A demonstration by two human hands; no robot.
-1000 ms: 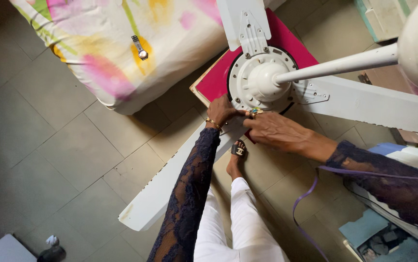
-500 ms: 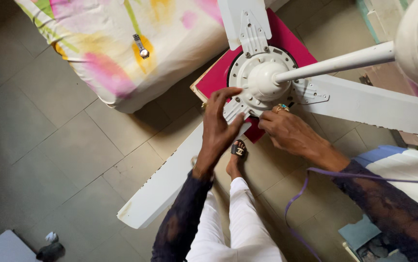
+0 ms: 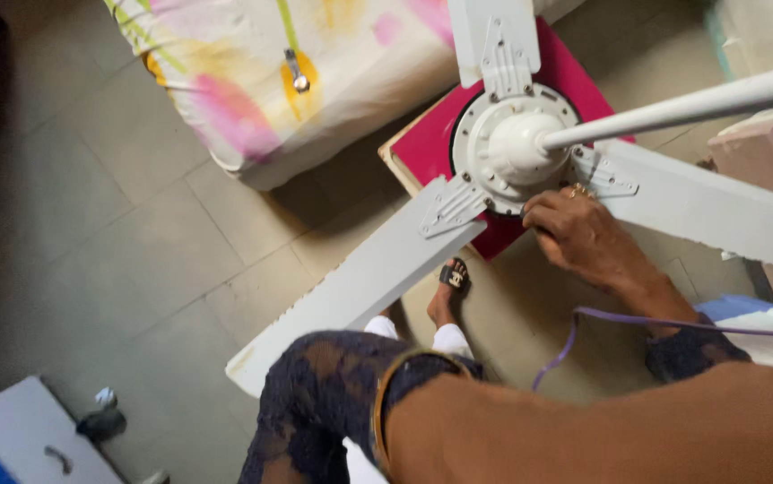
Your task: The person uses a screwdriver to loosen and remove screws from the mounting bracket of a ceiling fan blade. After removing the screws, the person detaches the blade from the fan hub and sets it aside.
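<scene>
Ceiling fan point(image 3: 514, 143), white, lies motor-side up on a magenta-topped stool point(image 3: 422, 148), seen from above by a head-worn camera. Its round motor housing sits near the top centre of the view, with a white rod point(image 3: 673, 106) running out toward the upper right.

Three blades spread from the hub: one blade point(image 3: 351, 291) reaches down to the lower left over the tiled floor point(image 3: 117, 242), another blade point(image 3: 718, 211) stretches to the right, and a third blade point(image 3: 481, 27) points up out of view.

Right hand point(image 3: 579, 235) rests at the lower right rim of the motor, just where the right blade's metal bracket point(image 3: 606, 177) joins the hub. Its fingers curl inward against the rim; whether they pinch a small part cannot be told. The hub lies up and left of this grip.

Left arm point(image 3: 458, 412), in a dark lace sleeve with a bangle, crosses the bottom of the view very close to the camera; its hand is out of sight, so the right hand is clearly the nearer one.

Sandalled foot point(image 3: 447, 289) stands on the floor just below the stool. A flowered bedsheet point(image 3: 315, 72) lies at the upper left, and a purple cord point(image 3: 584, 327) trails beneath the right wrist.
</scene>
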